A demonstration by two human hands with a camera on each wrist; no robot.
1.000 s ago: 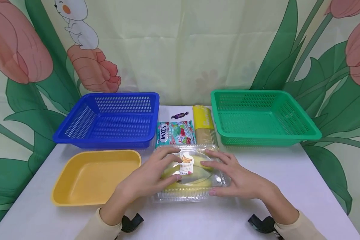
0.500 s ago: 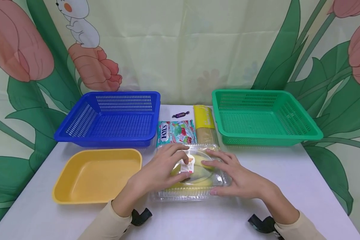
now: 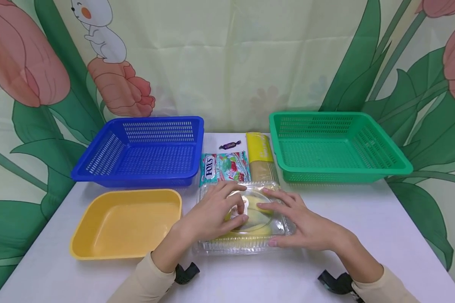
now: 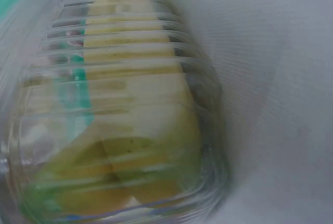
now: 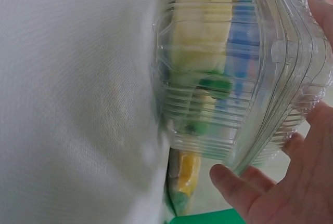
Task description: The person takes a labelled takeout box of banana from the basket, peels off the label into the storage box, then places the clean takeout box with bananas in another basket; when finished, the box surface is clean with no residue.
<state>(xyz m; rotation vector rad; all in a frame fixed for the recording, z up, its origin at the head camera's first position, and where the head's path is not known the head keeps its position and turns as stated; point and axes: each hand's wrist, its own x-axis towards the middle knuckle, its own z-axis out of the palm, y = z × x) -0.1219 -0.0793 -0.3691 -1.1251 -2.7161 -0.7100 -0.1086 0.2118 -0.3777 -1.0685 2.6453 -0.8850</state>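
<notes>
A clear plastic clamshell box [image 3: 242,245] with bananas [image 3: 258,215] inside lies on the white table. My left hand [image 3: 217,211] rests on the left half of its lid, fingers bent, thumb near a white label [image 3: 245,203] that it mostly covers. Spread over the right side of the lid is my right hand [image 3: 305,223], with its thumb at the front right edge. The right wrist view has this hand [image 5: 291,187] beside the ribbed box [image 5: 213,63]. In the left wrist view the box [image 4: 208,94] fills the left half, and no left fingers are clearly visible.
Behind the box lie a Fox's candy bag [image 3: 226,167], a purple-wrapped candy [image 3: 230,145] and a yellow-topped packet [image 3: 260,155]. A blue basket [image 3: 144,179] stands back left, a green basket [image 3: 341,174] back right. A yellow basin [image 3: 125,252] sits front left.
My left hand has slid to the right across the lid, covering more of the label. The right hand and the box have stayed about where they were.
</notes>
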